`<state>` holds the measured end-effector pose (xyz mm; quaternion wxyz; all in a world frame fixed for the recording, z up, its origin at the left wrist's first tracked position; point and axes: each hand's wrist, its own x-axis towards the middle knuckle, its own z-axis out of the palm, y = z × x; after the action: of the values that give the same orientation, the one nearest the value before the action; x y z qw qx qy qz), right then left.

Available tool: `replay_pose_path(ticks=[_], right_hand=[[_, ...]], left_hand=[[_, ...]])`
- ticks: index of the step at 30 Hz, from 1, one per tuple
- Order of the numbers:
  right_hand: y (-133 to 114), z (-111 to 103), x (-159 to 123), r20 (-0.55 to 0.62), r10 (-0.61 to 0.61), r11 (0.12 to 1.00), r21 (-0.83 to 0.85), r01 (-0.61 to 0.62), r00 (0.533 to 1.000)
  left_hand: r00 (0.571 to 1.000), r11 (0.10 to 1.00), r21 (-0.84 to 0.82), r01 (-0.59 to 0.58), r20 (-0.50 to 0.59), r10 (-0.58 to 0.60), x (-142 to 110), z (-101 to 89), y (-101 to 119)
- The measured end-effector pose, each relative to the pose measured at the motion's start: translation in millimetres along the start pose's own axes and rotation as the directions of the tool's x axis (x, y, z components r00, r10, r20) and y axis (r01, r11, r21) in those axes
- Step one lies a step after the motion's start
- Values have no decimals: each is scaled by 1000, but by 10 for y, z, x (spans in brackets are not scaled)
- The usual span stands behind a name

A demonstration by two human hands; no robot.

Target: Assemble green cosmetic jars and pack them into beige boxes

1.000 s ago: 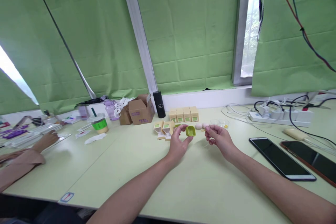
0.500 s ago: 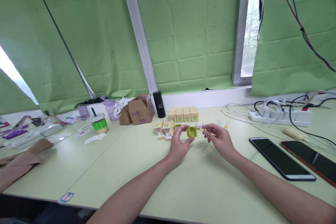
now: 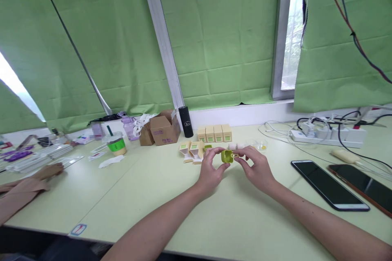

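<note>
My left hand grips a small square green cup between thumb and fingers, its hollow side turned toward me. At the cup's right edge, my right hand pinches a small pale-yellow loop-shaped piece. The loop touches or nearly touches the cup; which of the two I cannot tell. Just behind my left hand stand two opened small cardboard boxes, with another green piece beside them. Pinkish-white small parts and a clear plastic piece with yellow in it lie behind my right hand.
Several small closed boxes stand in a row at the back, near a black bottle and a cardboard carton. Two phones and a power strip lie right. A drink cup and another person's sleeve are left.
My right hand has moved left, bringing the yellow loop up to the green cup. The cup has shifted slightly right and turned a little. The other person's hand at left has moved slightly.
</note>
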<state>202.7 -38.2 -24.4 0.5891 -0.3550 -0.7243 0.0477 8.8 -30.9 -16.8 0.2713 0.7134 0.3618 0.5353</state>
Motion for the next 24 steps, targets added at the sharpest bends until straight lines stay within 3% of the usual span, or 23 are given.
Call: replay_pose_path(ticks=[3,6,11,24], right_hand=[[-1,1,3,-8,-158,982,-106,156,987],[3,7,0,-7,-233,952,-204,226,973],[-2,17,4,24,-287,914,-293,281,958],[-46,30,31,47,-347,878,-335,342,937]], left_hand=[[1000,1000,0,-21,7,21,-6,1,4],[1000,1000,2,-11,17,11,-16,3,20],[999,999,31,-18,33,17,-25,6,30],[997,996,68,-63,50,60,-39,11,9]])
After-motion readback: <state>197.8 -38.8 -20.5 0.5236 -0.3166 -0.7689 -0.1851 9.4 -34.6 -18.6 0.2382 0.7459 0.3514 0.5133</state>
